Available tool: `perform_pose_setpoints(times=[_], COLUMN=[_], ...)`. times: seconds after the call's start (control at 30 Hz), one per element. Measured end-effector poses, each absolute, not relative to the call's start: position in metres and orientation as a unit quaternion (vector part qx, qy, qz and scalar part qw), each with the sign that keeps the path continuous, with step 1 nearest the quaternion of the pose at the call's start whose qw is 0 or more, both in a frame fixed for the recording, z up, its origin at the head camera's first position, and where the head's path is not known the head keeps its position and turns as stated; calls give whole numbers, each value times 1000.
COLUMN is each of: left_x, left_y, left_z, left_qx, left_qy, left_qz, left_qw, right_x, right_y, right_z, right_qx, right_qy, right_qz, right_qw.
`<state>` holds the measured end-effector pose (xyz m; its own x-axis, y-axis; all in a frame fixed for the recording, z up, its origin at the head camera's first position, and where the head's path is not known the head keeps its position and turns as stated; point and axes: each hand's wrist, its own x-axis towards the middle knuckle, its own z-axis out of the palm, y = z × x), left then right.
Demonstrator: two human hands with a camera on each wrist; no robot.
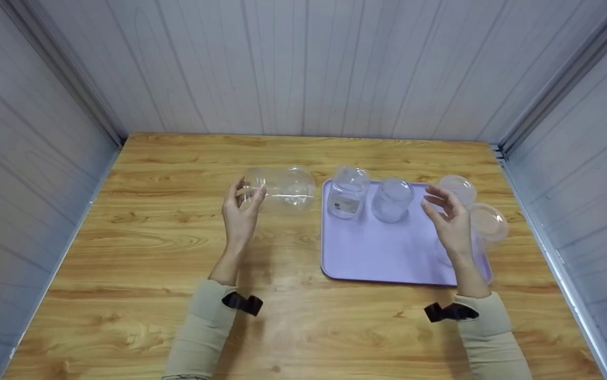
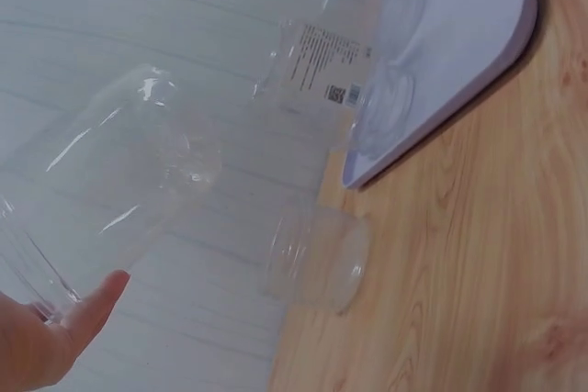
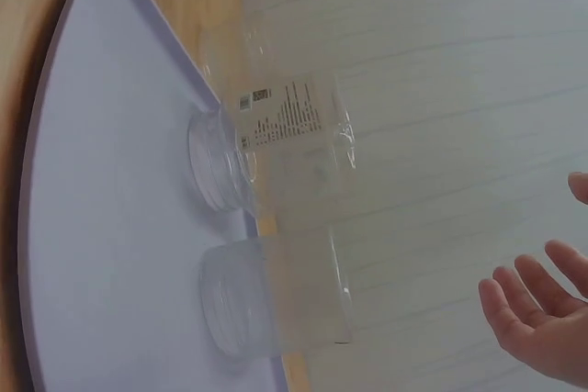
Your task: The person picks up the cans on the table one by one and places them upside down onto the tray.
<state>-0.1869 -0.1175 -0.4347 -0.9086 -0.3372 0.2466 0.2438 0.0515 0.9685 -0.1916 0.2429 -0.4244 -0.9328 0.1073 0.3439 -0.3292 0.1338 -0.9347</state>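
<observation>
My left hand (image 1: 240, 219) grips one end of a clear plastic jar (image 2: 110, 172), which lies tilted on its side in the air left of the tray. Behind it a second clear jar (image 2: 322, 259) stands on the table, overlapping the held one in the head view. On the purple tray (image 1: 382, 253) stand a clear jar with a printed label (image 1: 346, 205) and a shorter-looking clear jar (image 1: 393, 199). Over the tray's right side my right hand (image 1: 453, 227) hovers with loosely bent, spread fingers and nothing between them.
Round clear container ends (image 1: 457, 189) show beyond and beside my right hand, partly hidden by it. The wooden table (image 1: 124, 274) is enclosed by pale wall panels (image 1: 303, 68) at the back and both sides.
</observation>
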Motion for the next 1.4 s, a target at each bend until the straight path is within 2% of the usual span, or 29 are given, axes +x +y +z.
perform_pose_setpoints(times=[0.17, 0.43, 0.97, 1.4], left_x=[-190, -185, -177, -171], left_y=[-114, -101, -82, -61], left_z=[-453, -461, -469, -471], left_qx=[28, 26, 1, 56], left_qy=[-663, -626, -580, -606], left_qz=[-721, -756, -800, -786], left_qw=[199, 191, 155, 110], right_x=[-199, -201, -197, -194], right_y=[239, 226, 209, 200], right_z=[-441, -451, -456, -458], right_qx=[97, 96, 104, 131], right_qy=[-699, -665, -648, -667], right_qz=[691, 728, 754, 732], right_qw=[154, 138, 37, -35])
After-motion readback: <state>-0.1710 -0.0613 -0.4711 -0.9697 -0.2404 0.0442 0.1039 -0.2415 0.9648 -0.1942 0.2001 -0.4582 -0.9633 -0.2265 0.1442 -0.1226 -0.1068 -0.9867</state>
